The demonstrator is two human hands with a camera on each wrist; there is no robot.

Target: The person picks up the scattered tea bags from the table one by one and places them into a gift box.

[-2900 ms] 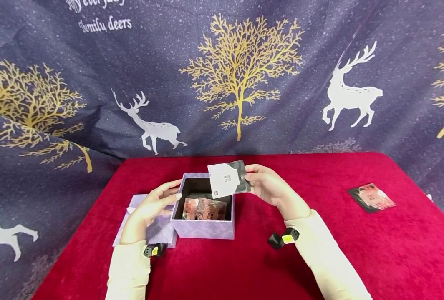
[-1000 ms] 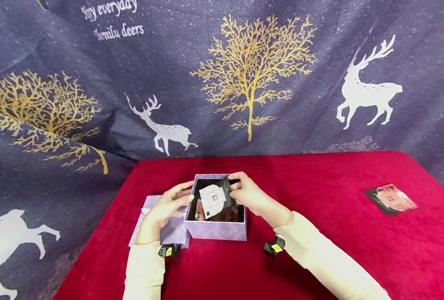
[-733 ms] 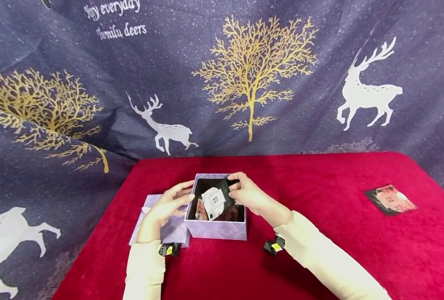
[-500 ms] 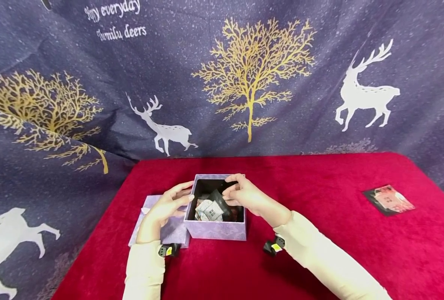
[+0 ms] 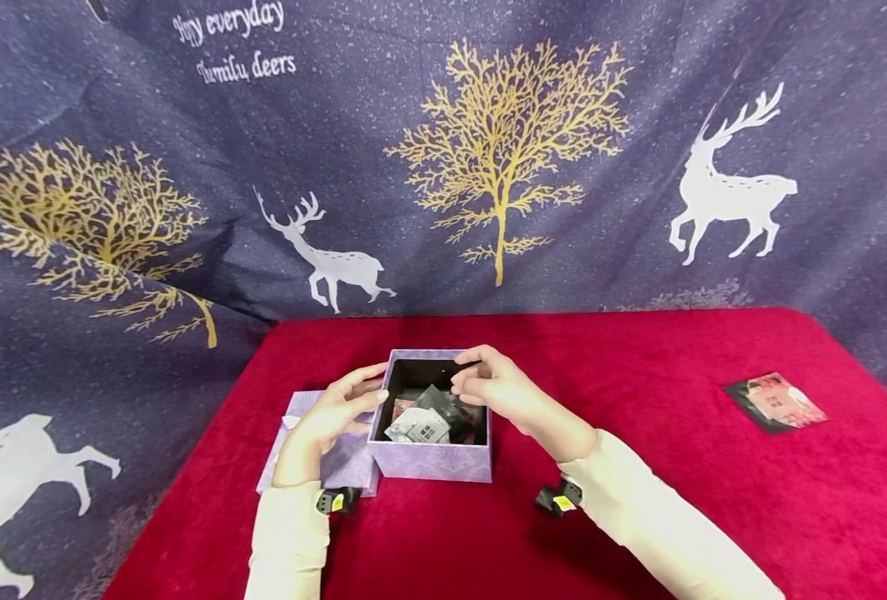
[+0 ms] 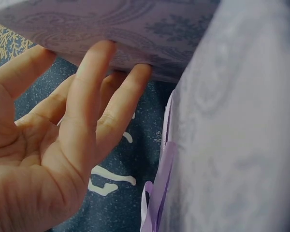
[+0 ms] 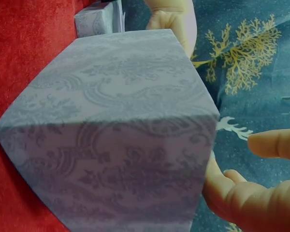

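Note:
A purple patterned box [image 5: 430, 463], dark inside, stands uncovered on the red cloth. In it lies a flat packet [image 5: 423, 427] with a white label and black end, on top of red packets [image 5: 403, 407] that it partly covers. My left hand [image 5: 331, 421] touches the box's left side; in the left wrist view its fingertips [image 6: 102, 50] rest against the outer wall. Over the right rim is my right hand [image 5: 507, 392], its loosely bent fingers above the packets with nothing held. The right wrist view shows that hand [image 7: 253, 193] beside the rim.
The purple lid [image 5: 342, 462] with a ribbon lies left of the box, partly under my left forearm. A red and black packet [image 5: 776, 402] lies far right on the red tablecloth [image 5: 623, 367]. A deer-printed curtain [image 5: 413, 167] hangs behind.
My right hand has lowered the white and black packet into the box and let go of it, then drawn back slightly to the right. The left hand stays at the box.

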